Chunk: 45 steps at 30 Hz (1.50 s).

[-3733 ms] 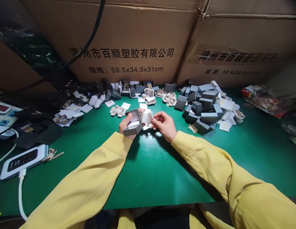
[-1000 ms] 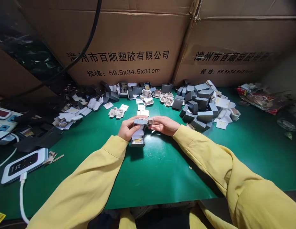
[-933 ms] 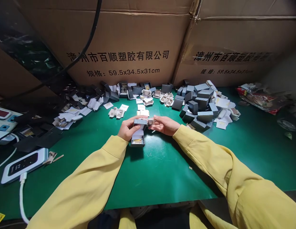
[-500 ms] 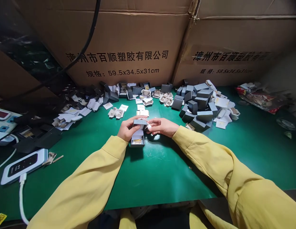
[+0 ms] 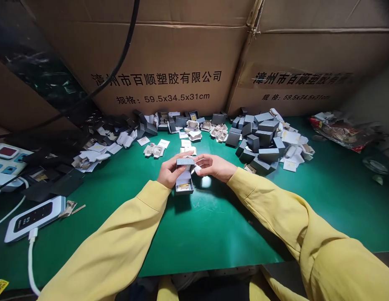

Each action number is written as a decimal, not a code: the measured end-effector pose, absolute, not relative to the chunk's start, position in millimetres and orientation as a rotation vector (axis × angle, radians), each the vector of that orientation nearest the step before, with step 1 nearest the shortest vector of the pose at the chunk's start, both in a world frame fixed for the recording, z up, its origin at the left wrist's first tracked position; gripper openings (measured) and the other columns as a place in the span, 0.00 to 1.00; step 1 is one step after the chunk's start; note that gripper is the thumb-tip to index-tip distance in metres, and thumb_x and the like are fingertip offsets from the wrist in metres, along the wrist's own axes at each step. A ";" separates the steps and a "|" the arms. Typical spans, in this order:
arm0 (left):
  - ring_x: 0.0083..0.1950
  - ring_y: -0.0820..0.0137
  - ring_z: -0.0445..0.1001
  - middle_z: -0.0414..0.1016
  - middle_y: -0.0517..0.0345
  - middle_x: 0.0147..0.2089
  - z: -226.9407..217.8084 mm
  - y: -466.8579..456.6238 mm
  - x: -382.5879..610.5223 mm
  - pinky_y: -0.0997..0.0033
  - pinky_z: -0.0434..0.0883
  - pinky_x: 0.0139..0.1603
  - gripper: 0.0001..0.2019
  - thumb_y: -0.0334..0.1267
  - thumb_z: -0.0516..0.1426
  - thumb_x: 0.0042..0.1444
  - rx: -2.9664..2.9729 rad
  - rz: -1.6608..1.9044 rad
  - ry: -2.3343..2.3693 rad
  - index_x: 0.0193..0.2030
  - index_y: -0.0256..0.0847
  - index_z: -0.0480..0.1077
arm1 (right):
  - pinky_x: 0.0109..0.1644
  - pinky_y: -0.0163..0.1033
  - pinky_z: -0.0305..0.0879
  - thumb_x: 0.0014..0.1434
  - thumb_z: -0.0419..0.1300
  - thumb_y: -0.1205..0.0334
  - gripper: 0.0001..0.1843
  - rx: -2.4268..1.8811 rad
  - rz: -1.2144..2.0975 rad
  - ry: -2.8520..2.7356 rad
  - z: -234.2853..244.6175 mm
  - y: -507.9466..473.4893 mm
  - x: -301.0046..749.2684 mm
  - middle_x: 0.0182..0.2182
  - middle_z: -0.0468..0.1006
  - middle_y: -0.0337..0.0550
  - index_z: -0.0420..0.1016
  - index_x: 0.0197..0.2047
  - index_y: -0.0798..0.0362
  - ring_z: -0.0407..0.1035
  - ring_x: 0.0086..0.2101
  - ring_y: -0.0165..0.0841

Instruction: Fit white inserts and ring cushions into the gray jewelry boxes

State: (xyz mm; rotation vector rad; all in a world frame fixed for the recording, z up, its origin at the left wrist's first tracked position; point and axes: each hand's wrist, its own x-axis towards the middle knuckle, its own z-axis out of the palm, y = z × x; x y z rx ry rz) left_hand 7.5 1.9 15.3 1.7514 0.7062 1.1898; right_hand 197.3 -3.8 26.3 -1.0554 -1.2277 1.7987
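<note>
Above the middle of the green worktop (image 5: 213, 234), the fingers of the left hand (image 5: 168, 173) are closed on one grey box (image 5: 184, 192), which stands open, something yellowish showing inside its near part. The right hand (image 5: 217, 167), just right of it, has its fingers bent nearly together on one small white piece (image 5: 197, 168) at the box's right edge; I can't make out its shape. Counting around: two printed cartons (image 5: 163, 54) along the far side, one white device (image 5: 36, 218) at near left, one power strip (image 5: 9, 161) beyond it. At far right, the piled dark boxes (image 5: 265, 138) overlap too much for me to count.
</note>
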 end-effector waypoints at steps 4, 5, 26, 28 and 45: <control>0.62 0.56 0.61 0.66 0.48 0.59 9.5 8.1 9.6 0.57 0.58 0.62 0.19 0.46 0.56 0.51 1.685 1.241 0.936 0.46 0.37 0.73 | 0.41 0.39 0.66 0.30 0.69 0.68 0.25 -1.118 1.524 -1.000 19.8 5.6 201.6 0.32 0.73 0.37 0.68 0.35 0.52 0.68 0.34 0.30; 0.60 0.56 0.63 0.67 0.47 0.58 7.6 9.9 10.3 0.57 0.60 0.61 0.20 0.46 0.57 0.50 1.653 1.226 1.018 0.46 0.36 0.73 | 0.42 0.40 0.66 0.29 0.69 0.67 0.26 -1.126 1.406 -0.958 17.4 7.9 202.6 0.33 0.73 0.38 0.67 0.35 0.52 0.68 0.36 0.31; 0.57 0.58 0.65 0.65 0.47 0.58 31.8 29.2 -41.9 0.62 0.64 0.55 0.36 0.39 0.62 0.43 1.736 0.376 0.819 0.61 0.39 0.58 | 0.41 0.39 0.67 0.29 0.69 0.66 0.33 -1.003 1.348 -1.021 1.7 8.8 199.7 0.36 0.74 0.38 0.64 0.42 0.50 0.68 0.35 0.31; 0.57 0.57 0.65 0.67 0.47 0.56 26.9 28.2 -37.3 0.59 0.64 0.56 0.36 0.39 0.63 0.41 1.752 0.465 0.857 0.59 0.39 0.60 | 0.40 0.39 0.67 0.29 0.69 0.66 0.34 -0.993 1.381 -1.009 1.6 8.7 200.1 0.38 0.74 0.38 0.63 0.42 0.49 0.68 0.36 0.32; 0.63 0.55 0.57 0.61 0.47 0.60 23.7 13.7 -20.7 0.52 0.56 0.61 0.34 0.40 0.59 0.45 2.344 1.149 1.133 0.61 0.43 0.56 | 0.37 0.38 0.62 0.37 0.64 0.63 0.31 -1.385 0.798 -1.385 -10.6 23.4 219.7 0.37 0.72 0.37 0.65 0.48 0.48 0.57 0.26 0.25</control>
